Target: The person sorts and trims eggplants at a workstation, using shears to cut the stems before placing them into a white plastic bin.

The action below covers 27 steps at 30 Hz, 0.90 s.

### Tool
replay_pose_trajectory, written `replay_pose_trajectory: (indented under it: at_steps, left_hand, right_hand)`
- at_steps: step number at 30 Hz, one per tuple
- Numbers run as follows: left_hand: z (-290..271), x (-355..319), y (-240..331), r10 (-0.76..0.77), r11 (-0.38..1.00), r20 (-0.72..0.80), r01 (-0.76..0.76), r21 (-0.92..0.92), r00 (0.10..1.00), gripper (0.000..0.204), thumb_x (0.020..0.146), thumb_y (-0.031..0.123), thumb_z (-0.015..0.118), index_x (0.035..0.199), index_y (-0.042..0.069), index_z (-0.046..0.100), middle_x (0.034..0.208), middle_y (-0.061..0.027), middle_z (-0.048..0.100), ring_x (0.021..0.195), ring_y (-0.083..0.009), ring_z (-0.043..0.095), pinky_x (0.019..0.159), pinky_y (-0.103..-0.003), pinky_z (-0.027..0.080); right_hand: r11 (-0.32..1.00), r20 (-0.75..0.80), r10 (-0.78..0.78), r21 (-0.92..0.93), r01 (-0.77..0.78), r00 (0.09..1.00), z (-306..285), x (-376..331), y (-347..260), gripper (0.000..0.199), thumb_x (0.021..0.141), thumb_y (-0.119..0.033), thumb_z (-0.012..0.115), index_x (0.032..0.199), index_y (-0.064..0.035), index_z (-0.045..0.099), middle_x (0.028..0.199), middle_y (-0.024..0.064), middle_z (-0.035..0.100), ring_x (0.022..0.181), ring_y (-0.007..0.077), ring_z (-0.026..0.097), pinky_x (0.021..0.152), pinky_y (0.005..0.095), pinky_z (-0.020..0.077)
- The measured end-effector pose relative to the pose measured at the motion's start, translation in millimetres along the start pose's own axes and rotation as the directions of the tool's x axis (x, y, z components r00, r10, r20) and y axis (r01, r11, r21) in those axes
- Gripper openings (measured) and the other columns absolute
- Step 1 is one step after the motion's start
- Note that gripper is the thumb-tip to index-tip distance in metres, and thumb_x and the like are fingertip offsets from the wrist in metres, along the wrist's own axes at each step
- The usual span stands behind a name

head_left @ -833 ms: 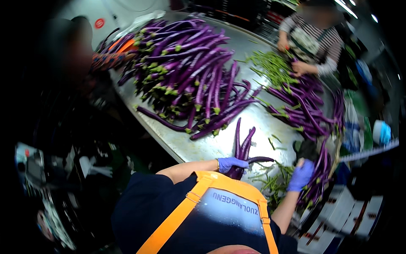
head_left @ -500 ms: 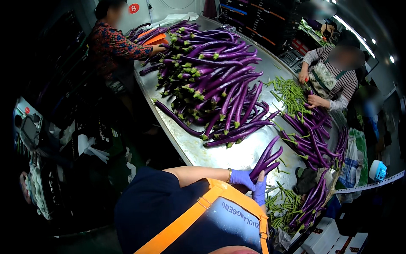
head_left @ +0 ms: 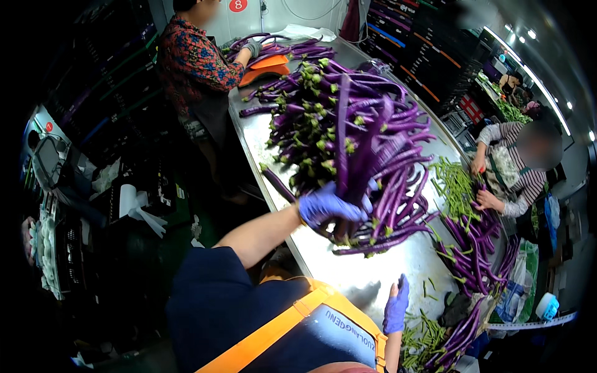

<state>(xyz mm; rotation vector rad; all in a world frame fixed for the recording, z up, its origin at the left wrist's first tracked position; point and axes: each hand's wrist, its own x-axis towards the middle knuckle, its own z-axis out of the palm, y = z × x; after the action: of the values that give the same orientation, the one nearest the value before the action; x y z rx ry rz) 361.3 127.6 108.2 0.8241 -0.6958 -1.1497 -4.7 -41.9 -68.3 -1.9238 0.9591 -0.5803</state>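
In a purple glove, my left hand (head_left: 333, 205) is closed round a small bunch of long purple eggplants (head_left: 343, 140). The bunch is held upright in front of the big eggplant pile (head_left: 311, 112) and is blurred by motion. My right hand (head_left: 396, 306), gloved alike, hovers by the near edge of the metal table (head_left: 339, 273), fingers stretched out and holding nothing. Cut-off green stem pieces (head_left: 423, 339) lie close to it, with loose eggplants (head_left: 460, 339) beside them.
At the far left a person (head_left: 199, 68) handles eggplants next to an orange scoop-like piece (head_left: 267, 65). Across the table on the right, another person (head_left: 510, 155) works over a heap of green stems (head_left: 457, 193). More eggplants (head_left: 476, 248) lie along the right edge.
My left hand has swung forward to the pile with the eggplant bunch. The right hand has come off the bunch and moved apart from it. The whole view has shifted.
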Motion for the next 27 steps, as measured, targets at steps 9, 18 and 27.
replay_pose_trajectory:
  at_steps: [9, 18, 27]
  left_hand:
    - [-303, 63, 239, 0.313, 0.811, -0.458, 0.017, 0.585, 0.832, 0.038, 0.074, 0.006, 0.084, 0.110, 0.002, 0.070, 0.095, -0.0064, 0.073, 0.082, -0.0150, 0.069, 0.077, -0.032, 0.058]
    - [-576, 231, 296, 0.250, 0.113, -0.527, 0.516, 0.849, 0.812, 0.103, 0.060, 0.038, 0.082, 0.146, -0.007, 0.047, 0.139, -0.0271, 0.059, 0.126, -0.0365, 0.061, 0.106, -0.038, 0.049]
    - [-597, 291, 280, 0.090, -0.203, -0.666, 0.668, 0.716, 0.741, 0.106, 0.060, 0.041, 0.087, 0.146, -0.007, 0.049, 0.143, -0.0287, 0.058, 0.128, -0.0380, 0.061, 0.106, -0.043, 0.051]
  right_hand:
    - [0.729, 0.042, 0.395, -0.623, -0.285, 0.918, 69, 0, -6, 0.067, 0.086, -0.028, 0.077, 0.141, 0.0013, 0.051, 0.145, 0.0315, 0.047, 0.135, 0.0464, 0.043, 0.115, 0.0490, 0.0367]
    - [0.640, -0.097, 0.441, -0.664, -0.388, 0.892, 105, 2, -30, 0.074, 0.082, -0.021, 0.076, 0.147, -0.0012, 0.046, 0.157, 0.0317, 0.036, 0.145, 0.0462, 0.035, 0.122, 0.0466, 0.0309]
    - [0.617, -0.147, 0.409, -0.682, -0.392, 0.900, 108, -23, 30, 0.079, 0.081, -0.028, 0.078, 0.149, -0.0041, 0.044, 0.155, 0.0322, 0.038, 0.141, 0.0483, 0.041, 0.118, 0.0482, 0.0363]
